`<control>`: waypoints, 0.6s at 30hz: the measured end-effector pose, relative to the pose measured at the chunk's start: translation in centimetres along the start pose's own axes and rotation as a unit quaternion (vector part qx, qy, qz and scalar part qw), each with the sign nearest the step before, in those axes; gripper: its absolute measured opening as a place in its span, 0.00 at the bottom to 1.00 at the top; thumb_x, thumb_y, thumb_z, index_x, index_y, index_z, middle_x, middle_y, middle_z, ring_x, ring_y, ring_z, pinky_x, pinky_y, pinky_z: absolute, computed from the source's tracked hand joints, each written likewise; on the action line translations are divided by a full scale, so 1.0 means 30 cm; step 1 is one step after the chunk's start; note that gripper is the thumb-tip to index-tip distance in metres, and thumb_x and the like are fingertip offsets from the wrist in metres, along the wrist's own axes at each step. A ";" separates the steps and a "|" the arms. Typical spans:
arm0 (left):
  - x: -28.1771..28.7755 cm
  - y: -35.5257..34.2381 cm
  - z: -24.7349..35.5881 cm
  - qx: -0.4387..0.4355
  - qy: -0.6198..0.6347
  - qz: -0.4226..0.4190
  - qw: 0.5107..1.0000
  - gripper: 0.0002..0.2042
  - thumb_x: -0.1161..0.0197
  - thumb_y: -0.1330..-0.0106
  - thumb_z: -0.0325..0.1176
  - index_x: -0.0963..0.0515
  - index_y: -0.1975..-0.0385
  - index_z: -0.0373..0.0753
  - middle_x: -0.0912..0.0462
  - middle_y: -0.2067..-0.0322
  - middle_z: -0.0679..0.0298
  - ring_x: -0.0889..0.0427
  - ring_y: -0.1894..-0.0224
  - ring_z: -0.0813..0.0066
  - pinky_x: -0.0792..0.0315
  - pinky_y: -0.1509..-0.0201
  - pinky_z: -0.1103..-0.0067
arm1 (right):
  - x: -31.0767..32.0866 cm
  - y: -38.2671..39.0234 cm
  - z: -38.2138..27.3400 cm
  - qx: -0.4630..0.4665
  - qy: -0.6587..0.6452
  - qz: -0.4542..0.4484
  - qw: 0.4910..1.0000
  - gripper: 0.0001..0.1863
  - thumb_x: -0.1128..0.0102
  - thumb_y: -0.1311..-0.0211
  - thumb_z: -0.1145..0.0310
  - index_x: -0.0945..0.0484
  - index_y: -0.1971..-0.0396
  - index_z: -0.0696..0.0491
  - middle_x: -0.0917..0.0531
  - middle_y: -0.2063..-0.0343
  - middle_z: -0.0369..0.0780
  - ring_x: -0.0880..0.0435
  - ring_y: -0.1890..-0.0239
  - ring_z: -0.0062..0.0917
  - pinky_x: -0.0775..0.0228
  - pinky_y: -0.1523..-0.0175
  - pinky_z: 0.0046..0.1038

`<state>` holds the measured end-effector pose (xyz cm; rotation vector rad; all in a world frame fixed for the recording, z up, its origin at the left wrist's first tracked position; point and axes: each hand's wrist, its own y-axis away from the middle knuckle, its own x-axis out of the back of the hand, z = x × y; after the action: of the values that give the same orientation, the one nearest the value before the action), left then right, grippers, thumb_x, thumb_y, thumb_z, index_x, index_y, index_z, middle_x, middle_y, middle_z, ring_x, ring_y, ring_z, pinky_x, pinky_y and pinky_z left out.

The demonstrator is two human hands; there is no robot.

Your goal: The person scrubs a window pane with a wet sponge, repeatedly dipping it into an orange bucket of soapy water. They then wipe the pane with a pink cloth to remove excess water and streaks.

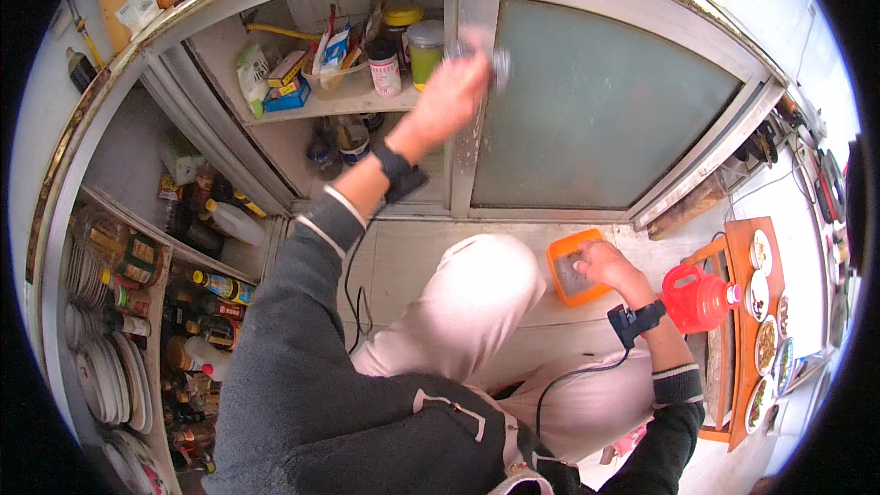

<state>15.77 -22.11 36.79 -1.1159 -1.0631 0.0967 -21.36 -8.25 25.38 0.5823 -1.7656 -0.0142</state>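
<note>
My left hand (449, 101) is raised at the cabinet's middle upright, closed around a blurred grey wad (500, 66) that touches or nearly touches the frame. Motion smears the fingertips and the wad, so its kind is unclear. Right of the hand stands the frosted glass sliding door (605, 110). Low by the floor, my right hand (612, 268) reaches over the right rim of an orange basin (555, 261), its fingers bent inside and seemingly gripping the edge. The basin's inside looks greyish. Beside my right wrist stands a red plastic jug (698, 298).
The open cabinet shelf (339, 106) holds jars, small boxes and bags. To the left, a lower shelf carries stacked plates (110, 380) and several bottles (220, 286). Dishes of food stand on a wooden stool (735, 261) at the right. Cables (357, 302) trail from both wrists.
</note>
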 end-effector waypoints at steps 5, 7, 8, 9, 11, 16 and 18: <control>0.108 -0.151 -0.087 -0.128 -0.181 0.149 0.964 0.13 0.41 0.47 0.23 0.23 0.60 0.29 0.26 0.52 0.53 0.24 0.56 0.59 0.29 0.53 0.70 | -0.014 -0.029 0.014 0.004 -0.002 0.001 1.000 0.21 0.38 0.46 0.64 0.22 0.56 0.63 0.17 0.67 0.51 0.18 0.60 0.45 0.27 0.55 0.39; 0.036 -0.035 -0.078 -0.159 -0.158 0.098 0.970 0.13 0.41 0.47 0.24 0.23 0.61 0.29 0.26 0.51 0.53 0.24 0.57 0.59 0.29 0.54 0.70 | -0.013 -0.034 0.016 0.001 -0.021 -0.022 1.000 0.23 0.38 0.45 0.62 0.23 0.53 0.61 0.19 0.58 0.53 0.22 0.52 0.46 0.30 0.46 0.40; -0.019 0.032 -0.061 -0.091 -0.058 0.068 0.992 0.12 0.41 0.45 0.24 0.24 0.60 0.30 0.26 0.54 0.54 0.24 0.59 0.60 0.29 0.57 0.69 | -0.011 -0.034 0.016 -0.019 -0.029 -0.036 0.999 0.24 0.38 0.45 0.60 0.24 0.51 0.61 0.20 0.54 0.54 0.23 0.47 0.47 0.31 0.42 0.40; -0.060 0.112 -0.051 -0.134 -0.094 0.048 0.985 0.11 0.43 0.41 0.25 0.27 0.59 0.31 0.26 0.59 0.56 0.24 0.61 0.61 0.30 0.60 0.67 | -0.010 -0.033 0.015 0.006 -0.026 -0.020 0.999 0.24 0.38 0.45 0.61 0.23 0.52 0.61 0.19 0.56 0.54 0.22 0.50 0.46 0.30 0.45 0.39; -0.136 0.241 -0.013 -0.072 -0.063 -0.106 0.990 0.13 0.43 0.40 0.29 0.25 0.58 0.31 0.28 0.58 0.56 0.25 0.61 0.65 0.31 0.61 0.70 | -0.010 -0.023 0.014 0.040 -0.019 0.007 0.999 0.23 0.37 0.46 0.63 0.23 0.53 0.63 0.18 0.61 0.54 0.19 0.55 0.45 0.28 0.49 0.38; -0.122 0.238 0.032 -0.055 -0.082 -0.066 0.993 0.09 0.42 0.41 0.29 0.23 0.63 0.35 0.28 0.56 0.58 0.27 0.58 0.65 0.32 0.59 0.73 | -0.021 -0.004 0.018 0.028 -0.009 0.038 0.999 0.23 0.37 0.45 0.63 0.23 0.52 0.62 0.18 0.58 0.55 0.19 0.53 0.45 0.29 0.46 0.38; -0.069 0.112 -0.019 -0.082 -0.090 0.016 0.993 0.10 0.42 0.42 0.28 0.23 0.63 0.32 0.29 0.56 0.57 0.27 0.60 0.66 0.32 0.60 0.72 | -0.022 -0.008 0.021 0.005 -0.011 0.017 1.000 0.23 0.37 0.45 0.64 0.23 0.52 0.62 0.19 0.57 0.55 0.19 0.52 0.45 0.29 0.46 0.37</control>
<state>16.48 -21.98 32.88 -1.2905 -1.2298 0.1398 -21.75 -8.39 24.53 0.5619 -1.7969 0.0128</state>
